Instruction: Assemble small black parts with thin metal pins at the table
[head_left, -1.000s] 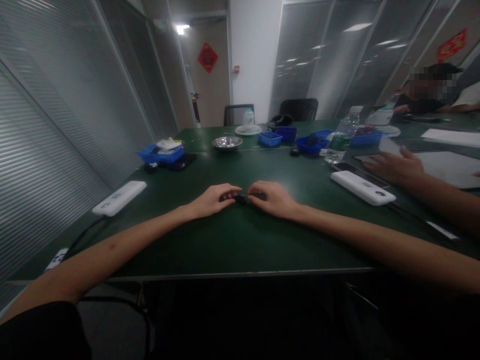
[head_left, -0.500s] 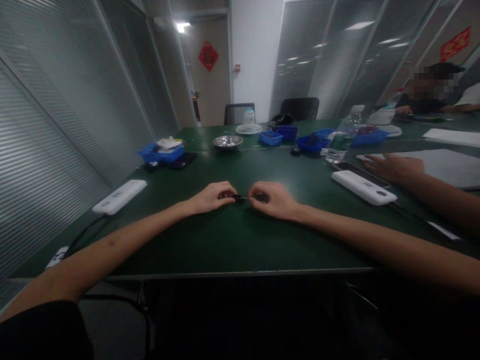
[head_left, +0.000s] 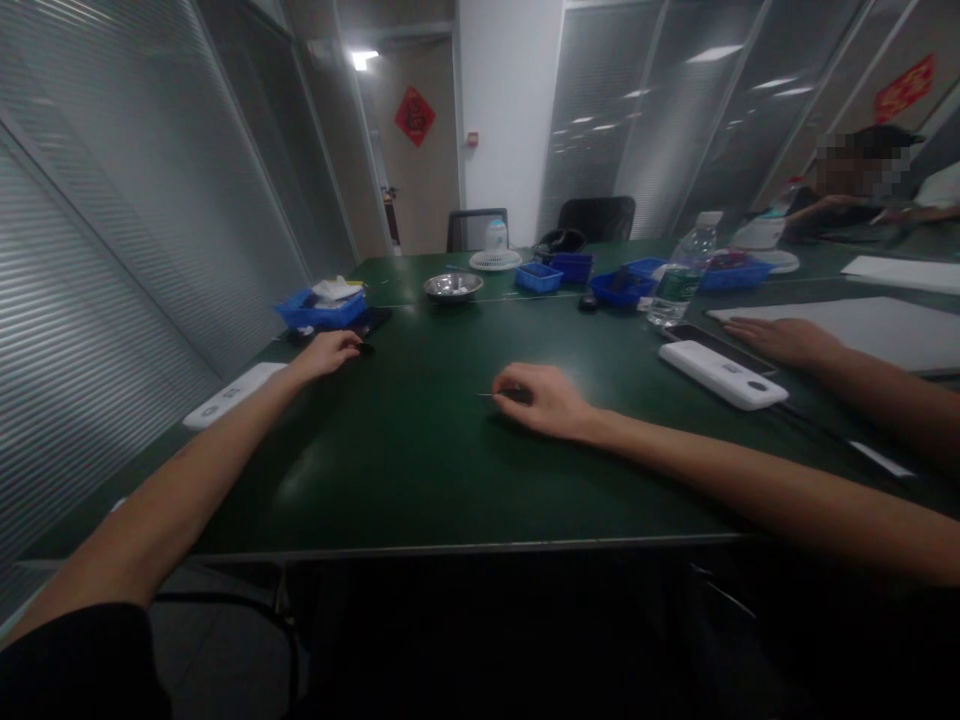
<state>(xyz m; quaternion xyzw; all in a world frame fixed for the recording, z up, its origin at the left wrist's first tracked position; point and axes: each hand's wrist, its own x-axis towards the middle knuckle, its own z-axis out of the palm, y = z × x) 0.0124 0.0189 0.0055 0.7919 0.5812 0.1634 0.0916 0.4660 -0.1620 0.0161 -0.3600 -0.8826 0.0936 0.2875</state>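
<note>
On the left side of the green table [head_left: 420, 450], my left hand [head_left: 328, 352] is closed, with a small dark, flat piece [head_left: 365, 349] at its fingertips. What kind of piece it is cannot be made out. Near the table's middle my right hand [head_left: 544, 398] pinches a thin tool [head_left: 484, 395] with a metal shaft and dark handle. The shaft points left, and the fingers partly hide the handle. Beyond my left hand a blue tray [head_left: 322, 311] with white tissue stands beside a dark flat object [head_left: 373, 322].
White power banks [head_left: 724, 373] lie at both sides. A metal bowl [head_left: 453, 289], blue trays [head_left: 538, 277] and a water bottle [head_left: 682, 270] stand farther back. At right another person's hand [head_left: 787, 340] rests on a white sheet [head_left: 885, 330].
My left hand has moved left and away from me, off the tool's tip, carrying the small dark piece. My right hand stays in place with the tool.
</note>
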